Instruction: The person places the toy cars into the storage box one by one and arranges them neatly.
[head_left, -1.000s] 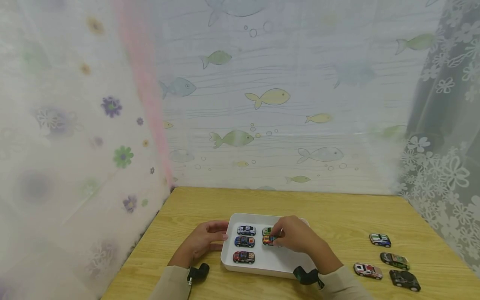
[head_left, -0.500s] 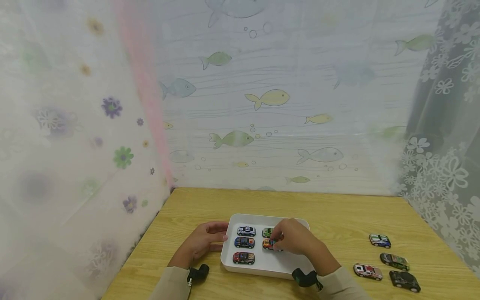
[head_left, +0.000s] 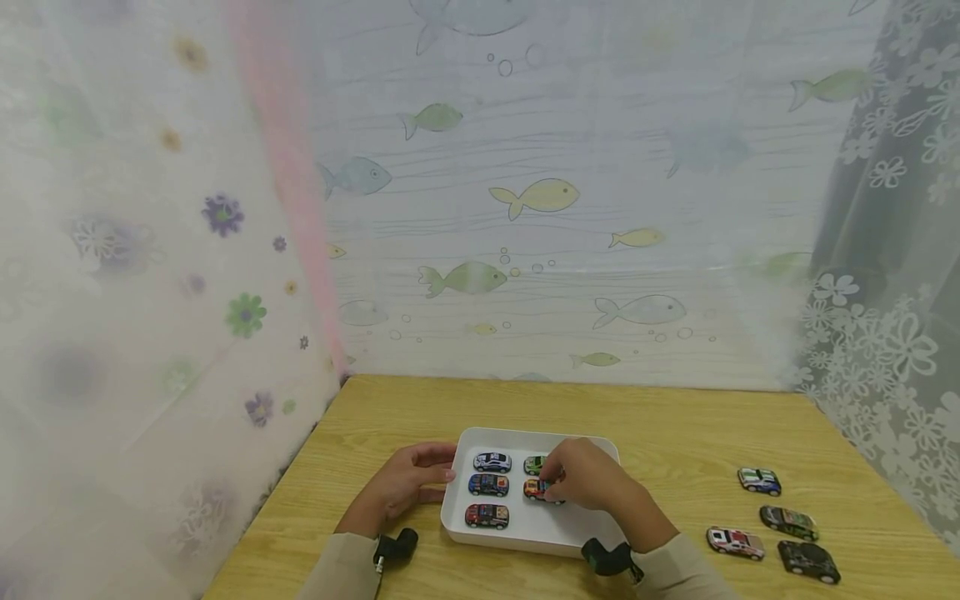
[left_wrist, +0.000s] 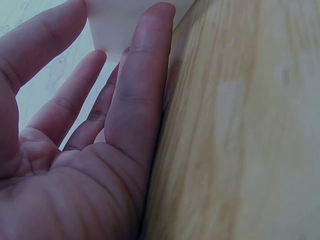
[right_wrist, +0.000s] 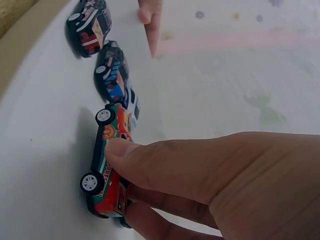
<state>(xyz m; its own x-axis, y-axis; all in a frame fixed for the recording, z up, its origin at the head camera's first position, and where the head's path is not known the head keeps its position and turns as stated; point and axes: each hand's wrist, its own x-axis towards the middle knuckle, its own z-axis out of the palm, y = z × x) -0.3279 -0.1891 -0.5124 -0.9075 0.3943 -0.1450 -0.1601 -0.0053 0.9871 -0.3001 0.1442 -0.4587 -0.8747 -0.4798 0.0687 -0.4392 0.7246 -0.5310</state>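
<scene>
In the smooth white tray point(head_left: 525, 533), right hand point(head_left: 588, 477) pinches orange car point(right_wrist: 107, 170); left hand point(head_left: 405, 483) flat-fingered.

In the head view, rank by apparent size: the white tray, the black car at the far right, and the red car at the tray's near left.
1. White tray, by far the largest.
2. Black car and red car: they look about alike; the black one appears slightly bigger, but it lies nearer the camera, so I won't rank them.
</scene>
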